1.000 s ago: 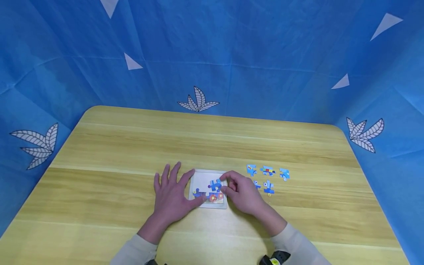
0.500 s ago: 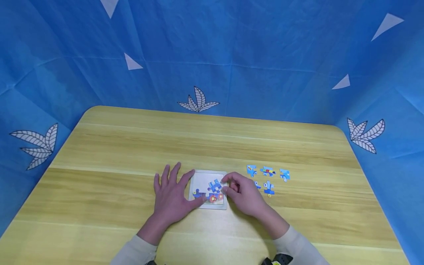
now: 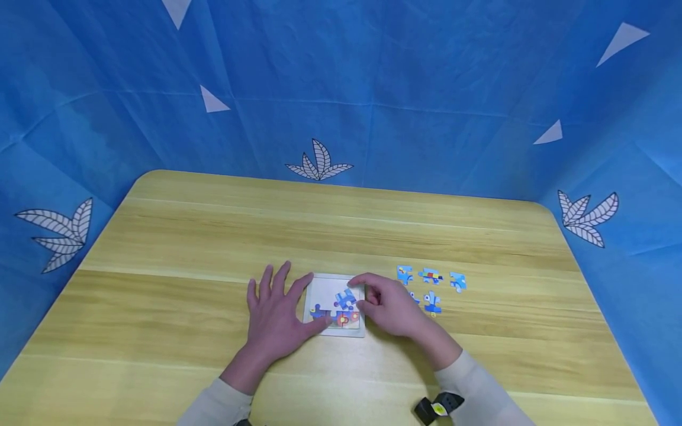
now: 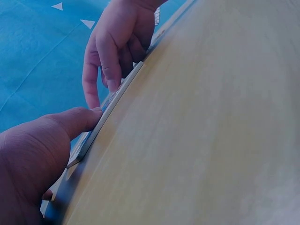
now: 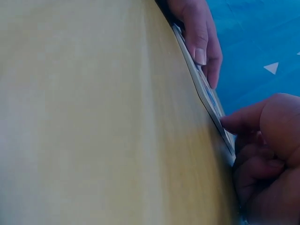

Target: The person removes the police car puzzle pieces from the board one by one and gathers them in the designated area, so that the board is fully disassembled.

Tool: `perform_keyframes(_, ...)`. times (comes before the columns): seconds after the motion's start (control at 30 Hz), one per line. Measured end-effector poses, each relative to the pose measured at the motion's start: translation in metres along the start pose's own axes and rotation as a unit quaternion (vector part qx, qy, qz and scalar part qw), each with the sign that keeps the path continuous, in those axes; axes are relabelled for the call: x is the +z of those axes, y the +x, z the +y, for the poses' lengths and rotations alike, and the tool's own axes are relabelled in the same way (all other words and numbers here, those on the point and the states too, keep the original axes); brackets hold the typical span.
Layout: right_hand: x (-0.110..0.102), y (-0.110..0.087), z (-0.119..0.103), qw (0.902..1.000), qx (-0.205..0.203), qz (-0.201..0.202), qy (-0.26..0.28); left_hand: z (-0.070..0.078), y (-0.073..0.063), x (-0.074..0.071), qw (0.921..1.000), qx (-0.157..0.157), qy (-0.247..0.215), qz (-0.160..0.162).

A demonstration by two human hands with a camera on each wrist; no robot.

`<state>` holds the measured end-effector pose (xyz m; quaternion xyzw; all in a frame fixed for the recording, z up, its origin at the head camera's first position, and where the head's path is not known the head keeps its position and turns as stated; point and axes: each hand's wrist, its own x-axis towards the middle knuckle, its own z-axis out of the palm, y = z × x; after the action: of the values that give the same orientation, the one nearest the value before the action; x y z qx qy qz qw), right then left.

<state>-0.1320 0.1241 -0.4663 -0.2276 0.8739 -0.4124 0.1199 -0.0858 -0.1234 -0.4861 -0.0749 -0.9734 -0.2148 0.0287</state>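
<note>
L hand (image 3: pixel 279 322) at tray's (image 3: pixel 341 332) 9 o'clock; fingers were spread, thumb on joined pcs (image 3: pixel 347 320). R hand (image 3: pixel 392 309) at 3 o'clock, thumb/index by blue pc (image 3: pixel 345 300); couldn't tell if pinched. Pc was within tray, approx. 2 o'clock.

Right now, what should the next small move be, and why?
I'd probably have the right hand turn the loose blue piece slightly to square it with the row of pieces below: it lies askew to that row, thumb and index finger are at its edges, and the left hand rests against the frame.
</note>
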Motion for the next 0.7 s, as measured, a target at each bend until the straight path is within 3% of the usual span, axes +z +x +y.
perform_keyframes(0.23,-0.0012,0.0029,0.0021,0.9997,-0.005,-0.021,-0.008,0.0007,-0.0001,-0.0005,1.0000,0.000,-0.003,-0.002)
perform_keyframes(0.7,0.0011,0.0026,-0.0002,0.9999,0.013,0.001,-0.004,0.0002,-0.0001,-0.0010,1.0000,0.000,-0.008,0.001)
